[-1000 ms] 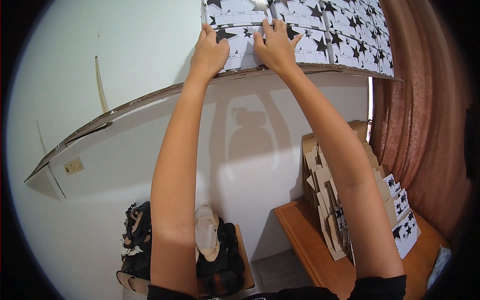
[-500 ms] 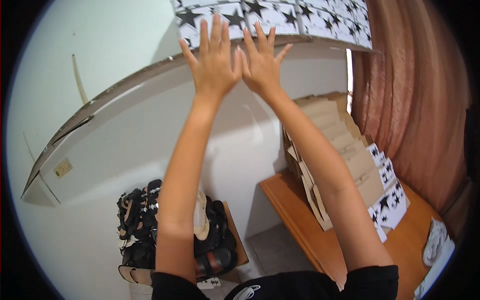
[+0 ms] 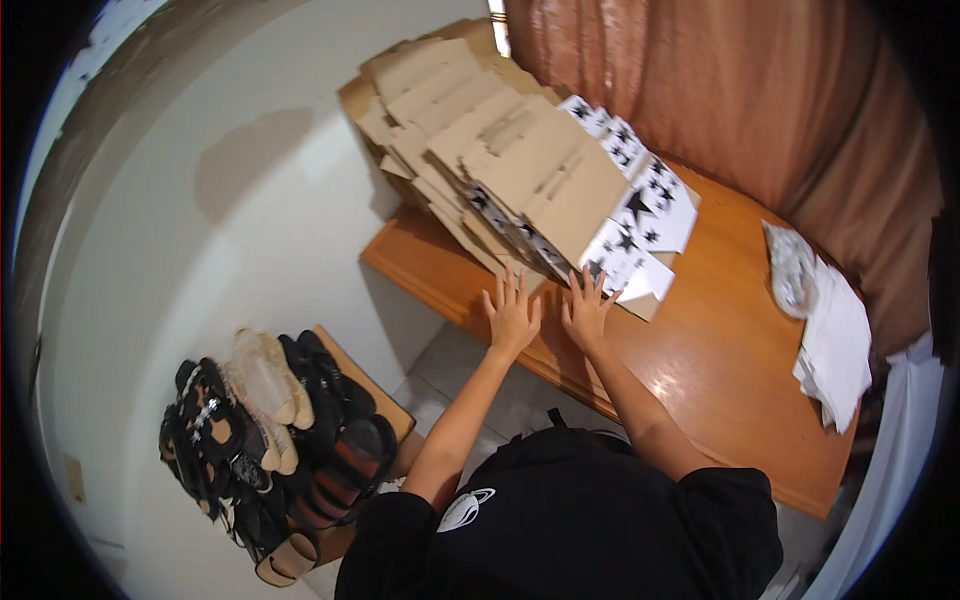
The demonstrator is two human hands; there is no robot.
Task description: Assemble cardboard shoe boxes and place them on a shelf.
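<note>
A slanting stack of flat, unfolded cardboard boxes (image 3: 540,160) lies on the wooden table (image 3: 715,330). Their outer sides are brown, and white faces printed with black stars (image 3: 640,205) show at the right end. My left hand (image 3: 513,322) is by the stack's near edge, fingers spread and nothing in it. Close beside it on the right, my right hand (image 3: 588,312) is also spread, its fingertips over the near star-printed corner. Whether the fingertips touch the cardboard I cannot tell.
A box heaped with black and beige sandals and shoes (image 3: 275,410) stands on the floor at the left. A clear plastic bag (image 3: 790,268) and white sheets (image 3: 835,340) lie on the table's right side. Brown curtains (image 3: 720,90) hang behind the table.
My hands have come down from the star-printed boxes on the high shelf to the flat cardboard stack. The view has turned down and to the right. Both hands stay empty.
</note>
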